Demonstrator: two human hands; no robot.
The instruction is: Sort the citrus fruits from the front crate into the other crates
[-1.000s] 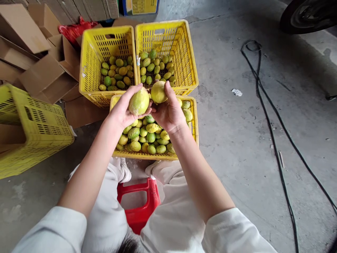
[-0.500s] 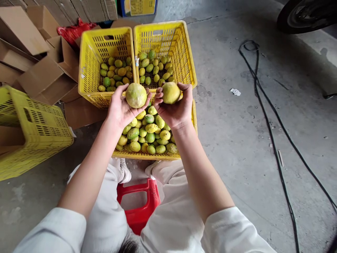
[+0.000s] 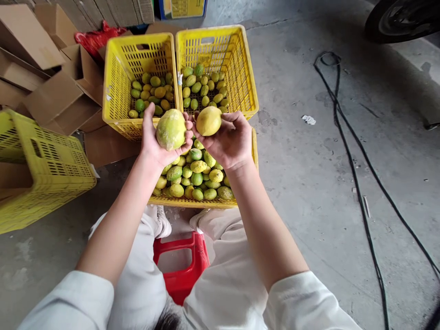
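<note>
My left hand cups a greenish-yellow fruit, palm up. Beside it my right hand holds a yellower fruit at its fingertips. Both hands hover over the near yellow crate, which is filled with several green and yellow fruits. Beyond it stand two more yellow crates side by side, the left one and the right one, each with a layer of fruits on its bottom.
A red stool sits between my knees. An overturned yellow crate lies at left, with cardboard boxes behind it. Black cables run across the concrete floor at right, and a tyre shows at top right.
Both hands have turned their fruits over. The right hand's fruit went from behind the fingers to the fingertips, then shifted left; the left hand's fruit tilted and dropped slightly.
</note>
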